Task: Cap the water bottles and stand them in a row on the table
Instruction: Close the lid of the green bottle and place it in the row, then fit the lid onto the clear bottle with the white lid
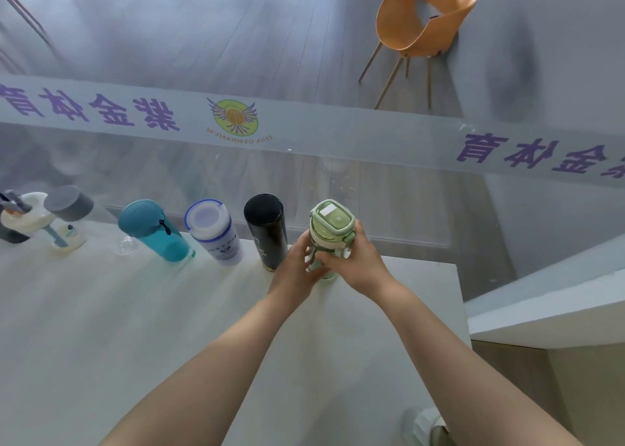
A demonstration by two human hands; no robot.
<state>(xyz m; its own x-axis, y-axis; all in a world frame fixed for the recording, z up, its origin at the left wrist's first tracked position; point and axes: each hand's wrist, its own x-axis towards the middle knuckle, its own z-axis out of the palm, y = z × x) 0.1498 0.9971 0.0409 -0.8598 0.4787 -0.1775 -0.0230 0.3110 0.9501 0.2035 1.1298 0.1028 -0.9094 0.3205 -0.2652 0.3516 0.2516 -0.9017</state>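
Both my hands are wrapping around the green bottle right now, at the right end of the row. My left hand is curling its fingers round the body from the left, and my right hand is gripping it from the right, just under the green lid, which is sitting on top. The bottle is standing upright on the white counter, near its far edge. Just to its left the black bottle is standing capped, then the white bottle with the blue-rimmed lid, then the teal bottle. Further left, a grey-capped bottle and a white one are sitting at the frame's edge. Beyond the glass partition, an orange chair is standing on the floor.
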